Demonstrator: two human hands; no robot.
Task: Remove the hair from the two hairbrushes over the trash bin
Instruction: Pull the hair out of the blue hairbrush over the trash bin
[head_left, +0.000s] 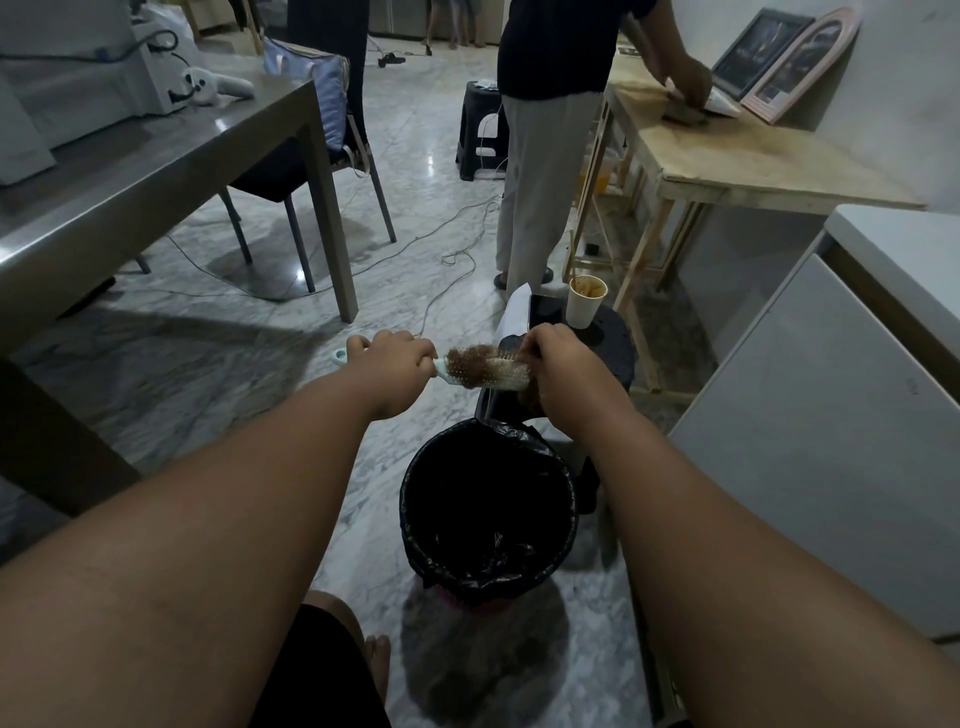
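A pale mint hairbrush (498, 375) with white bristles is held level in the air, just beyond the trash bin's far rim. My left hand (395, 364) grips its handle. A clump of brown hair (472, 361) sits tangled in the bristles. My right hand (558, 364) pinches hair at the brush's far end, and more brown hair shows under that hand. The trash bin (415, 525), lined with a black bag, stands on the floor below and slightly nearer to me. A second hairbrush is not visible.
A black stool (613, 338) behind the brush carries a paper cup (585, 301) and a dark flat object. A person (550, 130) stands at a wooden table (753, 161) to the right. A grey table (156, 171), a chair and floor cables lie left. A white cabinet (831, 415) is right.
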